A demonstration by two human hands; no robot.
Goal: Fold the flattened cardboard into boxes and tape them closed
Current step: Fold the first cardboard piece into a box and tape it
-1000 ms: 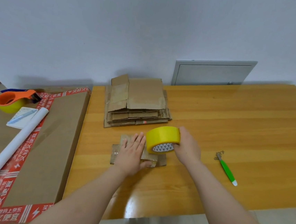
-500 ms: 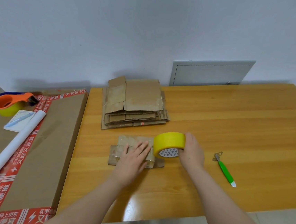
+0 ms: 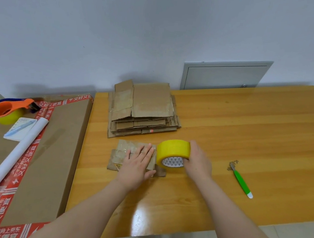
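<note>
Left hand (image 3: 138, 165) lies flat, fingers straight, on the small folded box (image 3: 123, 147) at the near middle of the desk (image 3: 247, 127), apparently pinning its flaps and keeping it from sliding. Right hand (image 3: 199, 161) grips the yellow tape roll (image 3: 174, 150), held on edge at the box's right end, presumably to draw tape across the seam. The stack of flattened cardboard (image 3: 145, 108) waits just beyond; a green-handled cutter (image 3: 241, 181) lies to the right.

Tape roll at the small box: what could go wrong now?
The left hand lies flat on the small box; if it slips, the box may shift and the taping go crooked. The right hand grips the tape roll while the green cutter lies apart to its right, so cutting may mean letting go.
</note>
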